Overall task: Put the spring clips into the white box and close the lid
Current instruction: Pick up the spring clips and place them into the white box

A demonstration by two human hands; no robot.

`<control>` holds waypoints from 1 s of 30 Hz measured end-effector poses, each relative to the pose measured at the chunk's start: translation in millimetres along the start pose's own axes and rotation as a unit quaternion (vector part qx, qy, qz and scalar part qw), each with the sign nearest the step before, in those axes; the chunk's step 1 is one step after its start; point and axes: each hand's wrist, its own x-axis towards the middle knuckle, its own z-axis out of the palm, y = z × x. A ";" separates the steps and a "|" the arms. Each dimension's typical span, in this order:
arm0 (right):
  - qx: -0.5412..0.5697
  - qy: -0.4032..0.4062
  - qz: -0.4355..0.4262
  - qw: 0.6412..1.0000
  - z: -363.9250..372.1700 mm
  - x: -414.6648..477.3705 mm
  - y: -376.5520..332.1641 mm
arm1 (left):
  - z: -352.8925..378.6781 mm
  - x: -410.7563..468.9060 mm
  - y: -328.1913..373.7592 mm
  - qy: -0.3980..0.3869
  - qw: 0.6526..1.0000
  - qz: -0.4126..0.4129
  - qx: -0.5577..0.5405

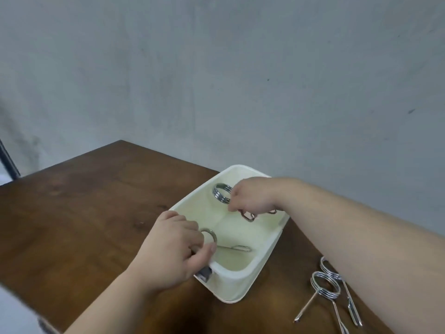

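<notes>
An open white box (262, 261) sits on the brown table (84, 213), with no lid in sight. My right hand (252, 196) hovers over the box's far end, shut on a chrome spring clip (221, 192) whose coil and handle loops stick out. My left hand (173, 251) grips the box's near left rim and also pinches a second spring clip (216, 244) lying inside the box, its coil by my fingers and its handle pointing right. Two more spring clips (325, 283) lie on the table to the right of the box, partly under my right forearm.
A grey wall stands right behind the table. The table's left edge runs diagonally at the left, with a dark metal pole (8, 160) beyond it. A small dark latch (204, 274) shows on the box's near left corner.
</notes>
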 end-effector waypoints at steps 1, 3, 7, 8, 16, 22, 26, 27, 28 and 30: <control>-0.054 -0.020 0.007 0.998 6.3 10.8 -3.6 | 1.0 0.7 0.2 0.003 1.000 0.003 0.006; -0.138 -0.058 0.017 0.989 19.4 30.9 -6.9 | 2.6 1.3 -0.6 0.007 1.000 0.007 0.019; -0.255 -0.098 0.030 0.962 37.1 58.0 -3.5 | 6.9 4.0 -3.4 0.013 1.000 0.010 0.025; -0.274 -0.104 0.035 0.956 40.6 62.3 -1.9 | 7.5 4.7 -4.0 0.015 1.000 0.011 0.024; -0.355 -0.133 0.063 0.923 74.0 86.5 9.5 | 12.6 7.2 -4.5 0.032 0.999 0.020 0.025; -0.313 -0.136 0.072 0.937 75.4 89.1 13.5 | 12.8 8.2 -4.8 0.029 0.999 0.022 0.023; -0.288 -0.152 0.059 0.944 73.7 85.9 11.5 | 11.4 9.1 -3.6 0.027 0.999 0.022 0.021; -0.282 -0.152 0.058 0.946 73.1 86.0 12.7 | 11.2 9.0 -3.4 0.024 0.999 0.020 0.021; -0.279 -0.150 0.053 0.947 72.9 86.6 14.6 | 11.0 8.7 -3.5 0.021 0.999 0.018 0.022; -0.274 -0.144 0.050 0.950 72.8 86.5 16.7 | 11.0 8.2 -4.2 0.017 0.999 0.015 0.022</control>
